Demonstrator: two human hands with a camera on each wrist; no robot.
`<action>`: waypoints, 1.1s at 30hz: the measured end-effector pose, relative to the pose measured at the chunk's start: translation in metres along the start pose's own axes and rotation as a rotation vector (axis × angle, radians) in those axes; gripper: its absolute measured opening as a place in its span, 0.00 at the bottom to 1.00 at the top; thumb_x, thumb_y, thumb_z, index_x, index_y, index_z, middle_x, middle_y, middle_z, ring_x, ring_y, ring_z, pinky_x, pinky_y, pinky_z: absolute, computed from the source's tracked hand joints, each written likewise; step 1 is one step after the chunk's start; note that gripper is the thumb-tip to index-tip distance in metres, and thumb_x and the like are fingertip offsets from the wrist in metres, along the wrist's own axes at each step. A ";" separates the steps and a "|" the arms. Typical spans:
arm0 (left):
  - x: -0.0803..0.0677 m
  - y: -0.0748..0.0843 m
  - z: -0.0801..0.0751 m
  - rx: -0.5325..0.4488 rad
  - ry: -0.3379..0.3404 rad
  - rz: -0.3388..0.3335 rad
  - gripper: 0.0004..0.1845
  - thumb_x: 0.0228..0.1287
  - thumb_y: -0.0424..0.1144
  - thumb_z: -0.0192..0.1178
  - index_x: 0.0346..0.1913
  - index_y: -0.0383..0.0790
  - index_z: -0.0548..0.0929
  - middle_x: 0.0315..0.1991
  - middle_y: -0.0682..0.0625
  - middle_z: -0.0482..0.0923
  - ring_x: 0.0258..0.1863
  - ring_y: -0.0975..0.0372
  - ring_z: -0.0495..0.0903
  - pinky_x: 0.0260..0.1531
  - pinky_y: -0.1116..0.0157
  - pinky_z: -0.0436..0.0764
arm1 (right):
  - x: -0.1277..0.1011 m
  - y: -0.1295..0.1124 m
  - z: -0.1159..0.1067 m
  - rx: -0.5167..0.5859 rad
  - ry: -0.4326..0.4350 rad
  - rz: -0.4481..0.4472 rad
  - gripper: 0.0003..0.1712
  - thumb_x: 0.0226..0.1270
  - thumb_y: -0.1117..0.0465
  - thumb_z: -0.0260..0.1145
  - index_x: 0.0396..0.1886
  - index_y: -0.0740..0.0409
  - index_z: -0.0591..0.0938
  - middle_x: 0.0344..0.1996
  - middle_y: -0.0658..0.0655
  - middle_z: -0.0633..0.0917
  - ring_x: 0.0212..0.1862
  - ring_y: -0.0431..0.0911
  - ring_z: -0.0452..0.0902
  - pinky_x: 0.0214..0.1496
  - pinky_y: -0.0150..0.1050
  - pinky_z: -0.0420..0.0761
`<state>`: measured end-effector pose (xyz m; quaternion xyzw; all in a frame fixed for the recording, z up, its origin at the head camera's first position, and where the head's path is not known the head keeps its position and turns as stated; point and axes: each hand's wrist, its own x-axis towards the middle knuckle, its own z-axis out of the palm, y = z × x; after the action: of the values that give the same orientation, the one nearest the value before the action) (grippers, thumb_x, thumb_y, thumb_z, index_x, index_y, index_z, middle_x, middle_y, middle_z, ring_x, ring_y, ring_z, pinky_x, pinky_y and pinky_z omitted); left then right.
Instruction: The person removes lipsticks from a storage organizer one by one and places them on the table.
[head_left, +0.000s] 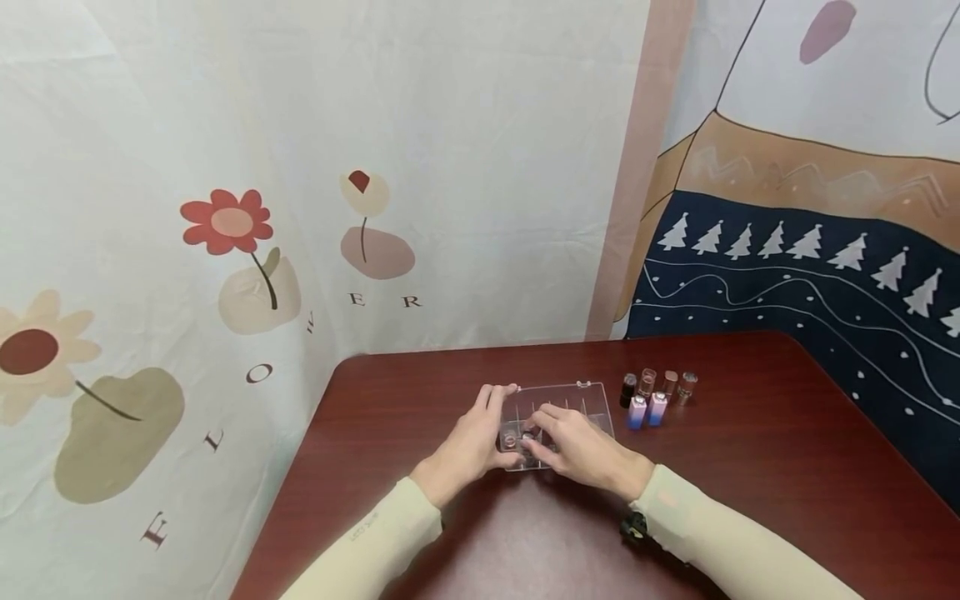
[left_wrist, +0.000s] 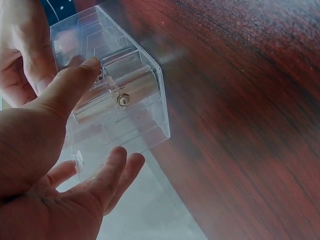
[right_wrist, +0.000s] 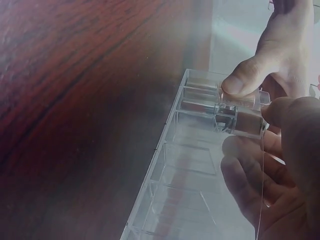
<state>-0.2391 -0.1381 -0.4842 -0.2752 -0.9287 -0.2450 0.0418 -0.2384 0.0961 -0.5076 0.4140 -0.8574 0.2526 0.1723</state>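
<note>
A clear, divided plastic box (head_left: 602,408) lies on the table. My left hand (head_left: 467,437) grips its left end, fingers at the back corner and thumb at the front. One lipstick tube (head_left: 510,442) sits in the leftmost compartment; in the left wrist view a gold-toned tube (left_wrist: 142,87) shows through the clear wall. My right hand (head_left: 581,448) pinches the top of a second lipstick tube (right_wrist: 247,122) at the neighbouring compartment. The left thumb (right_wrist: 235,85) rests by the first tube in the right wrist view. Right fingers partly hide the second tube from above.
Right of the box stand several lipsticks: a dark one (head_left: 628,390), clear-capped ones (head_left: 647,382), a pinkish one (head_left: 670,382), and two pink-and-blue ones (head_left: 657,410). The dark red tabletop (head_left: 405,392) meets a printed cloth wall (head_left: 480,250) behind.
</note>
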 end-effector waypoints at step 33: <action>-0.001 0.001 0.001 -0.025 0.009 -0.019 0.58 0.57 0.37 0.93 0.85 0.36 0.67 0.71 0.37 0.75 0.39 0.53 0.87 0.49 0.54 0.95 | 0.003 0.006 -0.024 0.027 0.204 -0.117 0.16 0.72 0.69 0.84 0.56 0.60 0.90 0.45 0.53 0.92 0.38 0.39 0.85 0.40 0.33 0.90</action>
<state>-0.2381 -0.1372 -0.4847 -0.2660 -0.9278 -0.2584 0.0402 -0.2432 0.1114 -0.4880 0.4376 -0.8062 0.2947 0.2676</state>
